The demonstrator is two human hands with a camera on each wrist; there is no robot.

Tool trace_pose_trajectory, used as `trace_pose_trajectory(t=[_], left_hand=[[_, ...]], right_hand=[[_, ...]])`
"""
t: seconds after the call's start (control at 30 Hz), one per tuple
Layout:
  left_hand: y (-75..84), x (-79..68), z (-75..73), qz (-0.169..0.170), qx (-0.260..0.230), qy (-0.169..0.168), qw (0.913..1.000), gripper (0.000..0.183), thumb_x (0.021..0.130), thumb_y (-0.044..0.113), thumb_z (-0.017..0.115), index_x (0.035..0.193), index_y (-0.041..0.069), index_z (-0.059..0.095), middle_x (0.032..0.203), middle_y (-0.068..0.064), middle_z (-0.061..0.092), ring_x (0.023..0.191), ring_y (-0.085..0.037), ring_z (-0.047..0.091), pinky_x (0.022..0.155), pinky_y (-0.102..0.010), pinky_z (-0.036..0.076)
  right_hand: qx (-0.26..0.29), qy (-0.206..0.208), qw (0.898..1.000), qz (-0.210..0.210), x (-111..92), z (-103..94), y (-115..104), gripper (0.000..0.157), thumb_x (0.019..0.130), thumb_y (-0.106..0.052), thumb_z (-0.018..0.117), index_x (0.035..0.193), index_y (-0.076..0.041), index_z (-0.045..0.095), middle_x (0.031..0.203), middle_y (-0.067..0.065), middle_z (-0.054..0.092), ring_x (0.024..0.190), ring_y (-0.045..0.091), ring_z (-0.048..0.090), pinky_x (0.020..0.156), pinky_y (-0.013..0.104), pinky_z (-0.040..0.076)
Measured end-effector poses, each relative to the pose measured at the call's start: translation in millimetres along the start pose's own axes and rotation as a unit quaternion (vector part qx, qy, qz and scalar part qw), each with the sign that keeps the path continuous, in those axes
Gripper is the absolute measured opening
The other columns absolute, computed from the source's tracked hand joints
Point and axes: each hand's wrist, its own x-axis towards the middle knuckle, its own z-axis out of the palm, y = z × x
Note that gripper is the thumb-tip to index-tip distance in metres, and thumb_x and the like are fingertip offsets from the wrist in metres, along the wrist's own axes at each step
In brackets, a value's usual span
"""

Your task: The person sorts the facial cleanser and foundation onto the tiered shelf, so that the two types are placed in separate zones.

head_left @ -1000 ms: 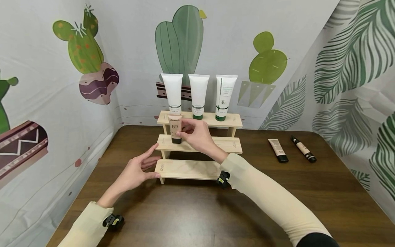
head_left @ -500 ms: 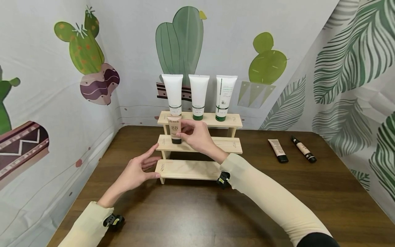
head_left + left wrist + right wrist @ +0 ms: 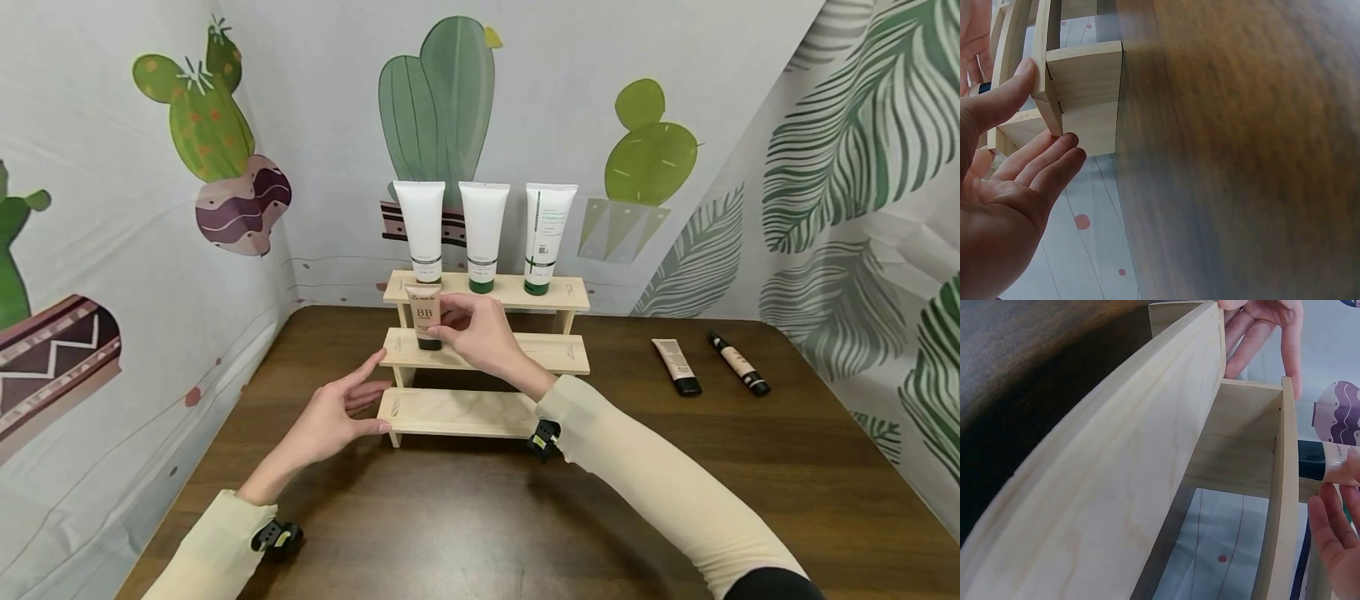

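A small beige BB cream tube [image 3: 423,312] with a black cap stands cap-down at the left of the middle step of a three-step wooden display rack [image 3: 468,412]. My right hand [image 3: 487,335] pinches that tube from its right side between thumb and fingers. In the right wrist view the black cap [image 3: 1311,460] is right at the step's surface. My left hand [image 3: 327,422] touches the rack's left end, its thumb at the bottom step's front corner and its index fingertip by the middle step. The left wrist view shows its other fingers [image 3: 1054,169] extended along the end.
Three white tubes with green caps [image 3: 481,285] stand in a row on the top step. On the table [image 3: 450,525] to the right lie another beige tube [image 3: 676,367] and a slim dark-ended tube [image 3: 738,362]. A printed cloth [image 3: 322,167] hangs behind the table.
Hardly anything differs: the right hand keeps the BB cream tube at the same spot on the middle step, and the left hand stays at the rack's end.
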Motion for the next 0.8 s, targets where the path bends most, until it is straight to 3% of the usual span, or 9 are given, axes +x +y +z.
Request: trace_pose_trajectory(t=[0.43,0.8], left_hand=[[-1.1,0.4,0.4,-0.003,0.002,0.002,1.0000,0.108,0.080,-0.001,0.091,0.167,0.027,0.033,0.138,-0.022,0.065,0.125,-0.035,0.065,0.103,-0.045,0.055],[-2.4,0.0,0.4,-0.003,0.003,0.004,1.0000,0.109,0.080,-0.001,0.091,0.167,0.027,0.033,0.138,-0.021,0.066,0.126,-0.034,0.065,0.103,-0.045,0.055]], right_hand=[[0.006,0.001,1.000,0.003,-0.5,0.5,1.5,0.032,0.087,-0.002,0.086,0.118,-0.002,0.079,0.097,0.007,0.079,0.079,0.012,0.073,0.071,0.026,0.062],[0.010,-0.002,1.000,0.001,-1.5,0.2,5.0,0.035,0.086,-0.001,0.087,0.120,-0.003,0.078,0.102,0.005,0.079,0.083,0.012,0.073,0.073,0.027,0.063]])
